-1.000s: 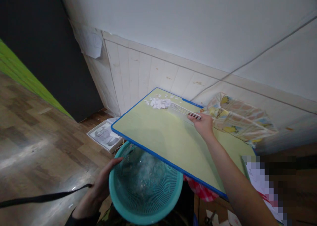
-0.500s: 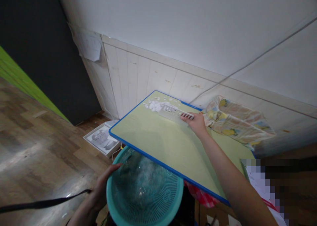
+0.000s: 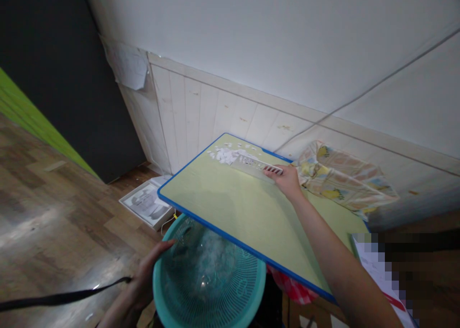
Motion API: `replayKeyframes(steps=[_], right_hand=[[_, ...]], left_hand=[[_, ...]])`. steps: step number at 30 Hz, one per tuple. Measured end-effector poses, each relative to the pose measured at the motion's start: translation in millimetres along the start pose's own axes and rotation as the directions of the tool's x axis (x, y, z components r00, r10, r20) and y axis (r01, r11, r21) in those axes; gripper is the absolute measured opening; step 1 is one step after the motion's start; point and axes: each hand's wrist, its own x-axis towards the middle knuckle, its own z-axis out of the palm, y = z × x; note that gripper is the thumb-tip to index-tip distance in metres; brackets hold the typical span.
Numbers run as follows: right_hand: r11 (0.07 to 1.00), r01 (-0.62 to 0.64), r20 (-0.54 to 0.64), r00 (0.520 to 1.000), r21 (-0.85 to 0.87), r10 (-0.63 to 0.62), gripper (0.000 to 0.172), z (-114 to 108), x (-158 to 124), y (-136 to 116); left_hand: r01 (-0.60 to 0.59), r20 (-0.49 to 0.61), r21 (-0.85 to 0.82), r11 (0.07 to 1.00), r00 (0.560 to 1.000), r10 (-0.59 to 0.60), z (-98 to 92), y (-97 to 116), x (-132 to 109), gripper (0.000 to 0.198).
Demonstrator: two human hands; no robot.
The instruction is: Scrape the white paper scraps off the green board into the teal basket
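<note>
My right hand (image 3: 285, 178) grips the end of a flat, pale plastic piece (image 3: 251, 166) with rows of slots and holes, perhaps a stencil or grater-like plate. It lies low over a pale green tabletop (image 3: 219, 194) with a blue edge. At its far end is a heap of small white scraps (image 3: 224, 154), like torn paper, with a few loose bits around it. My left hand (image 3: 147, 270) holds the rim of a teal plastic basket (image 3: 210, 289) below the table's near edge, thumb over the rim. Something clear and crumpled, like plastic film (image 3: 212, 256), lies inside the basket.
A patterned cloth (image 3: 341, 179) with yellow fruit covers something at the table's back right, by the white wall. Papers (image 3: 377, 265) lie on the right end. An open white box (image 3: 147, 203) sits on the wooden floor at left. Red checked cloth (image 3: 294, 285) hangs under the table.
The right hand and the slotted plastic piece have shifted very slightly to the right. The basket and left hand stay nearly where they were.
</note>
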Motion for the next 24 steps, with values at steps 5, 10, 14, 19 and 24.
replayKeyframes(steps=[5, 10, 14, 19, 24], right_hand=[[1.000, 0.012, 0.017, 1.000, 0.026, -0.012, 0.031, 14, 9, -7], [0.999, 0.012, 0.064, 0.998, 0.047, -0.015, 0.029, 16, 9, -10], [0.998, -0.003, 0.083, 0.997, 0.066, -0.003, 0.031, 1, 2, -7], [0.998, -0.019, 0.050, 0.999, 0.068, 0.015, 0.038, -3, 2, -2], [0.998, -0.018, 0.126, 0.992, 0.066, 0.010, 0.037, -2, -2, -9]], left_hand=[[-0.014, 0.042, 0.031, 0.999, 0.999, 0.012, -24.7, -7, 16, 0.025], [0.048, -0.037, -0.006, 0.999, 0.998, -0.049, 1.6, 4, -1, 0.023], [0.057, -0.078, -0.073, 0.996, 0.995, -0.063, 27.5, 13, -21, 0.016], [0.085, -0.031, -0.133, 0.987, 0.995, -0.090, 34.7, 14, -28, 0.019], [0.097, -0.063, -0.138, 0.986, 0.992, -0.106, 40.0, 18, -29, 0.017]])
